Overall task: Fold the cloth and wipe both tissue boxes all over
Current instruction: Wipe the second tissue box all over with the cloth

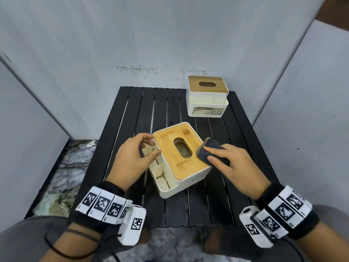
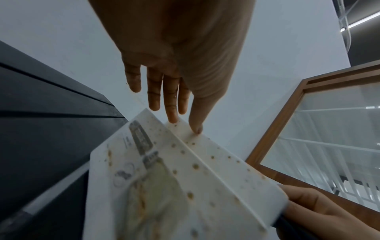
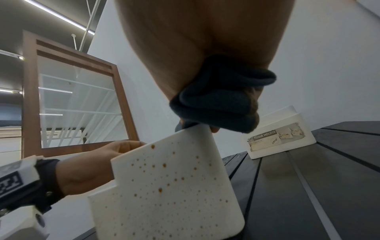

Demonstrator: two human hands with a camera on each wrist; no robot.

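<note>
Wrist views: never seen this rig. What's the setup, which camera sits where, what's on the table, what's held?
No machine here: a person works with two bare hands, wearing a head camera and one camera on each wrist, next to marker-printed bands. The head view looks down on a black slatted table; each wrist view looks along its own hand. The left hand touches the edge of a stained white tissue holder with a wooden lid. The right hand holds a dark cloth against that lid. A second tissue holder stands at the table's far right corner.
</note>
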